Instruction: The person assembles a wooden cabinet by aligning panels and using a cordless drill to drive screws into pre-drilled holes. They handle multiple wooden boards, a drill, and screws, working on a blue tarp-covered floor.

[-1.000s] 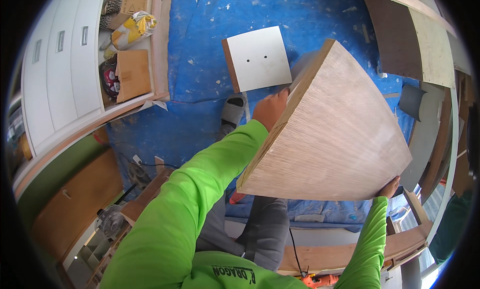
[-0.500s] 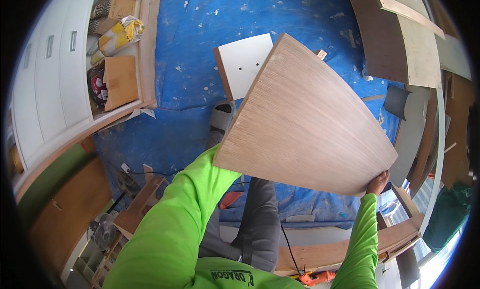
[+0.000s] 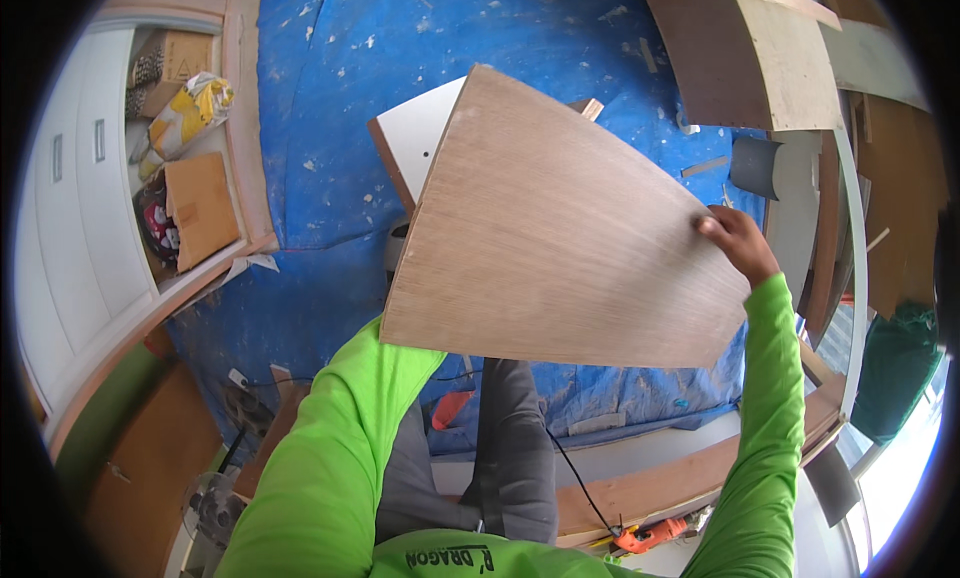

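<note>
A wide wood-grain panel (image 3: 570,238) is held up in front of me, tilted, filling the middle of the view. My right hand (image 3: 738,242) grips its right edge, thumb on the upper face and the other fingers out of sight beneath. My left arm, in a bright green sleeve (image 3: 330,428), goes under the panel's near left corner, which hides that hand. Partly covered by the panel, a white board (image 3: 415,128) with a brown edge and a dark hole lies behind it.
Blue sheeting (image 3: 330,178) with pale flecks covers the floor. Wood sheets (image 3: 710,63) stand at the far right. An open cabinet (image 3: 245,108) with a yellow-white bag (image 3: 185,118) is at left. An orange power tool (image 3: 650,535) with a black cord lies near my right forearm.
My right hand has moved from the panel's near right corner up along its right edge. The panel now appears further left and covers more of the white board.
</note>
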